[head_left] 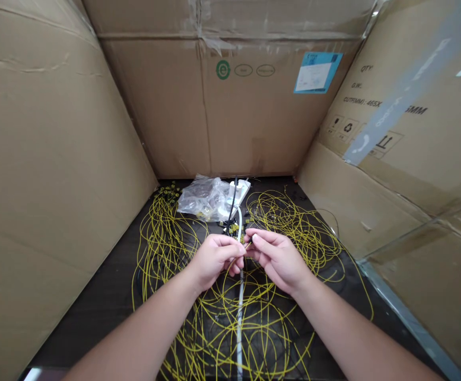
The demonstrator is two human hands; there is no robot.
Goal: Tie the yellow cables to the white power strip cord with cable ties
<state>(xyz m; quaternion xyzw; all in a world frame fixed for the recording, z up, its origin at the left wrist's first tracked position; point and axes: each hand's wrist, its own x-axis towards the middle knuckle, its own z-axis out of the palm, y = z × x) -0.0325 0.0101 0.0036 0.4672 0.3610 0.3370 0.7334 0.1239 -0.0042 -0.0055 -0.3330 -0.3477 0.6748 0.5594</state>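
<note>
Both hands meet near the middle of the view, above a dark table strewn with yellow wires. My left hand (219, 259) pinches a thin wire between thumb and forefinger. Close beside it, my right hand (272, 255) has its thumb and forefinger closed on a small black piece (250, 239), partly hidden by the fingers. Loose yellow wires (166, 233) spread on the left, with another coil (294, 217) on the right and more below the hands. A white cable (240, 317) runs under the hands toward me.
Cardboard walls stand at the left (47, 159), back (166, 106) and right (424, 174). Near the back wall lie a clear plastic bag (206, 196) and a white power strip (243, 189) with a black cable (232, 206). Small yellow-tagged pieces (169, 192) sit at the back left.
</note>
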